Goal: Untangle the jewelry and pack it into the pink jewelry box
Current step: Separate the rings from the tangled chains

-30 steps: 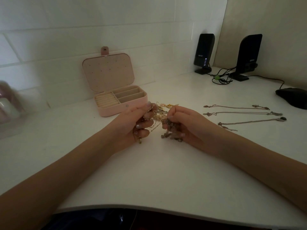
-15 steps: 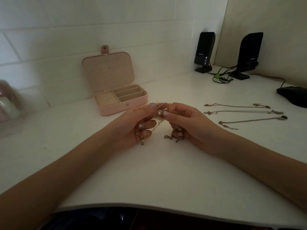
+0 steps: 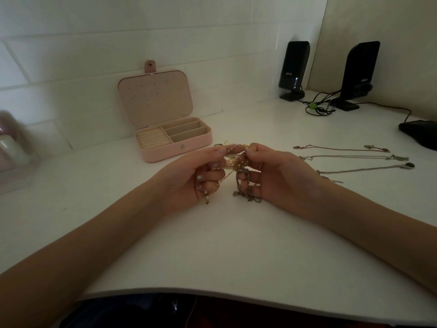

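A tangled clump of gold and silver chains (image 3: 238, 166) hangs between my two hands above the white table (image 3: 212, 245). My left hand (image 3: 198, 171) pinches one strand with thumb and forefinger, and a beaded end dangles below its curled fingers. My right hand (image 3: 274, 174) pinches the clump at the top, with silver loops drooping under it onto the table. The pink jewelry box (image 3: 176, 138) stands open behind the hands, its lid up against the wall and its compartments bare. Three straightened chains (image 3: 350, 157) lie in rows to the right.
Two black speakers (image 3: 294, 69) stand at the back right with a coil of cables (image 3: 318, 107) between them. A dark mouse-like object (image 3: 421, 133) sits at the right edge. A blurred pale object (image 3: 11, 147) is at the far left.
Both hands have risen slightly and their fingertips have come together at the top of the clump; the chains now hang lower between them.
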